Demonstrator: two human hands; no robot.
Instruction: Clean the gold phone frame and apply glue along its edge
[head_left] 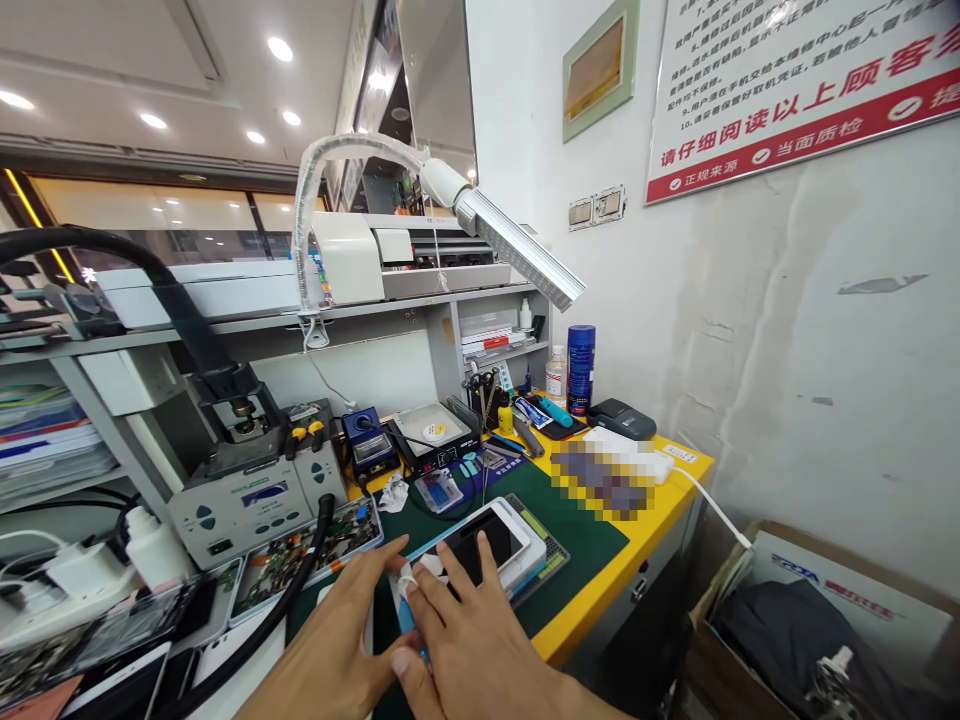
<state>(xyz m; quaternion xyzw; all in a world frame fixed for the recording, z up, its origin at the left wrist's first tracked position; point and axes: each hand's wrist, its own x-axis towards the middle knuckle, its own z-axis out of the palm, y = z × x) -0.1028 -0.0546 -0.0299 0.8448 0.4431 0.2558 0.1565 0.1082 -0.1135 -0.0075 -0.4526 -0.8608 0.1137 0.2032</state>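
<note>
A white smartphone point(491, 541) with a dark screen lies face up on a white and light-blue stack of flat items, over a grey-green work pad point(551, 560). My right hand point(480, 640) rests over its near left part with fingers spread, the tips on the screen and on a small crumpled white tissue point(427, 565). My left hand point(341, 620) is at the left end of the phone, its thumb and index finger apart. A light-blue strip point(406, 614) shows between the hands. My palms and forearms hide the near end.
To the left stand a grey soldering station point(259, 505) and a tray of circuit boards point(307, 550), crossed by a black hose point(300, 590). Behind are a blue-black unit point(369, 445) and a tool holder point(487, 395). A lamp point(517, 245) hangs above; an open box point(817, 620) stands right.
</note>
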